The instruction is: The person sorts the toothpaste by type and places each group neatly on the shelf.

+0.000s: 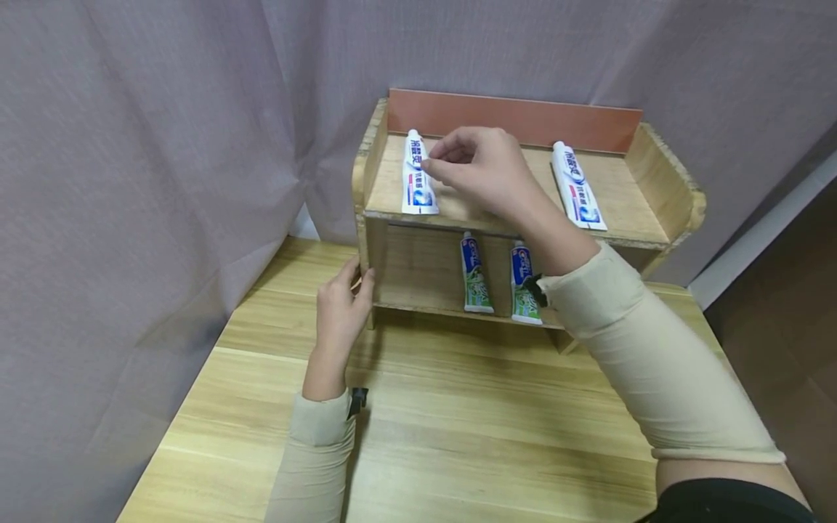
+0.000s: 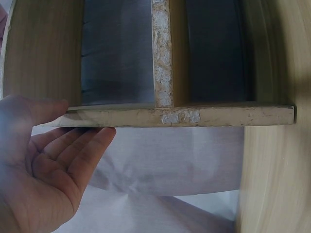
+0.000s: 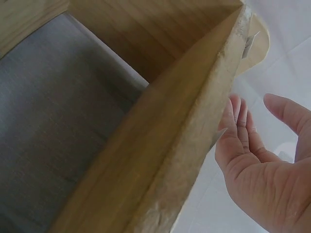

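On the upper board of a small wooden shelf [image 1: 386, 298] lie two white toothpaste tubes with blue lettering, a left one [image 1: 418, 190] and a right one [image 1: 578, 189]. My right hand [image 1: 487, 171] is over that board beside the left tube, its thumb tip overlapping the tube's right edge. In the right wrist view the thumb and fingers of the right hand [image 3: 267, 165] stand apart, with nothing seen between them. My left hand [image 1: 343, 301] holds the shelf's left side panel [image 2: 131, 117], the thumb inside and the fingers against the outer face.
Two blue-and-green toothpaste tubes, one [image 1: 476, 272] left of the other [image 1: 525, 305], lie on the lower board. A reddish-brown strip [image 1: 510, 120] backs the upper board. The shelf stands on a wood-grain table [image 1: 458, 428] before a grey curtain [image 1: 163, 145].
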Motion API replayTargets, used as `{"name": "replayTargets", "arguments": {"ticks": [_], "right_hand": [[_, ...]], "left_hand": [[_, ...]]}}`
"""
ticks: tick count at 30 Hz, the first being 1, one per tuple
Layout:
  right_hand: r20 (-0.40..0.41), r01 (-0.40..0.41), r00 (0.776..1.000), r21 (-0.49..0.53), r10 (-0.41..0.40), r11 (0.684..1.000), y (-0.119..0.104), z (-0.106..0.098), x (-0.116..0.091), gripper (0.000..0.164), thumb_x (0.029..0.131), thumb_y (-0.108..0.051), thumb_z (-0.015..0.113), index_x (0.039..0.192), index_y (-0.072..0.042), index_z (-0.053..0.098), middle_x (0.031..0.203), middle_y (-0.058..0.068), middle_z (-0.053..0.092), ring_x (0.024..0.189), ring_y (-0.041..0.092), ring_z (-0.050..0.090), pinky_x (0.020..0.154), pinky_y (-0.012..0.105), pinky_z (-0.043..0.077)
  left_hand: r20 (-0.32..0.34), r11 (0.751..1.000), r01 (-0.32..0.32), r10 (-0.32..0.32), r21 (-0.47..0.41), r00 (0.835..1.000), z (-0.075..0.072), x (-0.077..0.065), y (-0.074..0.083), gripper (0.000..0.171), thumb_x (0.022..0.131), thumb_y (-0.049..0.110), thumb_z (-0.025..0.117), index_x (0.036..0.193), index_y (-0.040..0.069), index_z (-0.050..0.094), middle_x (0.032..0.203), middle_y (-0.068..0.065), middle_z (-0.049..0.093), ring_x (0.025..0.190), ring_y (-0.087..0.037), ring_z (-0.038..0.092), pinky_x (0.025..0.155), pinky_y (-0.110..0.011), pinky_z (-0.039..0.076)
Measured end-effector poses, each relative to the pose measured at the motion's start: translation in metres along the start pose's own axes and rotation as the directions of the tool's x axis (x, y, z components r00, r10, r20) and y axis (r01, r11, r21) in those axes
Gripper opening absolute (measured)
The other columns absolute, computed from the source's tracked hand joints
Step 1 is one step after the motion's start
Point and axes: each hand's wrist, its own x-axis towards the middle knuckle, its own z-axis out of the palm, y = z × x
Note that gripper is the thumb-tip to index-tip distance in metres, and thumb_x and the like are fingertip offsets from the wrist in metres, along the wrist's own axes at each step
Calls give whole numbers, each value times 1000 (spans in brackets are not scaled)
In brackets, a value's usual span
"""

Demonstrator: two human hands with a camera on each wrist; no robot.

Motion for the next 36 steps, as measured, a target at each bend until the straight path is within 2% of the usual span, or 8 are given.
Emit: {"name": "replayTargets", "arguments": {"ticks": [4,11,17,21,27,33,36], "right_hand": [[-19,-1,1000,53,2,999,2,-1,-7,30,92,-34,74,108,-8,73,101,2,73,91,11,66,83,24,54],[-38,8,999,221,1,975,6,1,-26,29,91,-31,75,106,-7,72,100,5,72,89,15,67,79,24,57],[-47,63,998,258,-52,964,5,4,-40,26,92,-29,75,105,-7,72,99,5,72,85,17,66,73,25,57],[-50,67,997,296,-54,953,4,5,-52,26,92,-28,75,106,-6,72,100,5,72,87,17,66,74,25,58],[-70,70,996,367,-47,928,9,11,-82,27,91,-24,76,109,-4,72,101,6,73,91,19,67,78,25,60],[-146,164,983,389,-115,907,18,21,-112,21,90,-14,77,107,-2,71,98,5,73,90,19,70,82,28,63],[-176,197,975,427,-133,883,24,27,-125,19,89,-6,77,105,-1,71,97,8,73,88,21,71,81,30,64]], "left_hand": [[-2,1000,-4,4,4,1000,0,0,0,30,100,11,62,128,0,65,120,-22,69,112,-34,68,85,-24,61],[-1,1000,-2,2,0,1000,1,0,0,32,99,12,63,128,0,65,121,-21,68,111,-35,68,85,-26,61],[-16,1000,-4,4,5,1000,1,0,0,31,99,12,63,127,1,66,119,-20,70,110,-34,68,84,-27,62],[-19,1000,-12,12,4,1000,0,0,-1,31,98,12,64,127,0,66,119,-20,70,110,-35,68,84,-29,62],[-9,1000,0,0,12,1000,1,0,0,31,99,12,63,127,0,66,120,-21,69,110,-35,68,84,-27,62],[-7,1000,10,-10,29,1000,1,0,0,30,99,13,63,127,-1,66,119,-22,69,108,-34,69,84,-27,62],[-8,1000,5,-5,29,1000,1,0,0,30,99,12,63,126,-1,66,119,-22,69,108,-34,69,84,-27,62]]}}
